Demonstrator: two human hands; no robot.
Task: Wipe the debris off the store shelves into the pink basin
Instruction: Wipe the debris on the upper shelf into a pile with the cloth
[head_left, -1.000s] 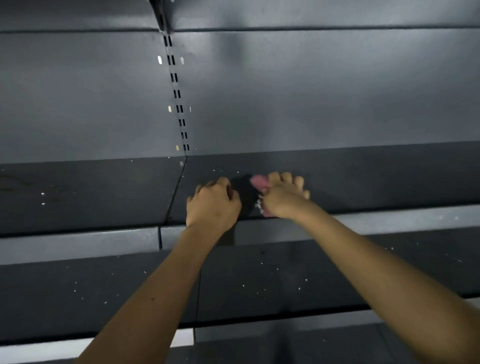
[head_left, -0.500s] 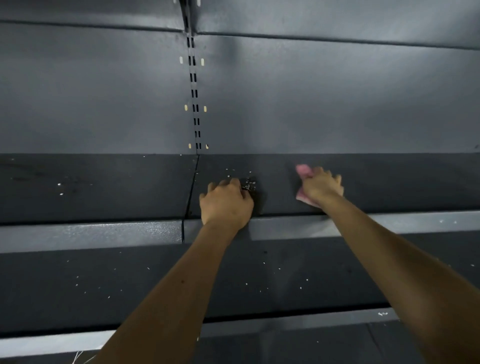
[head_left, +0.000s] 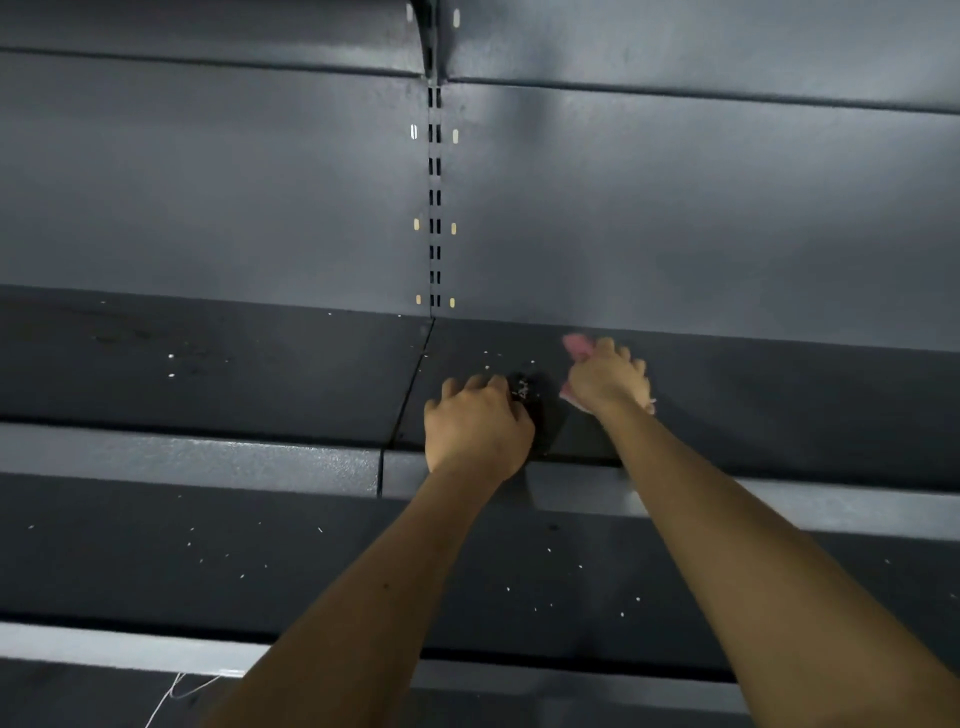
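While your right hand (head_left: 608, 379) presses down on the upper shelf (head_left: 208, 364), its fingers curl over a pink cloth (head_left: 575, 344), clamping it flat to the deck. The cloth is bunched and pale pink, with one corner poking out past the fingertips toward the back panel (head_left: 208, 182) and an edge showing by the wrist. Your left hand (head_left: 475, 428) sits just beside it near the shelf's front edge, knuckles up and fingers curled. I can't tell if it holds anything. Between the two hands there's a small heap of white debris (head_left: 523, 388) on a dark patch, touching the left fingertips. More white specks are scattered behind the heap and far left on the same shelf. The shelf is dark matte grey, with a lighter grey front lip (head_left: 182, 457) and a seam running under the slotted upright (head_left: 435, 208). The lower shelf (head_left: 156, 571) has the same finish and is peppered with white flecks on both sides of your forearms. A thin white string (head_left: 171, 691) hangs at bottom left.
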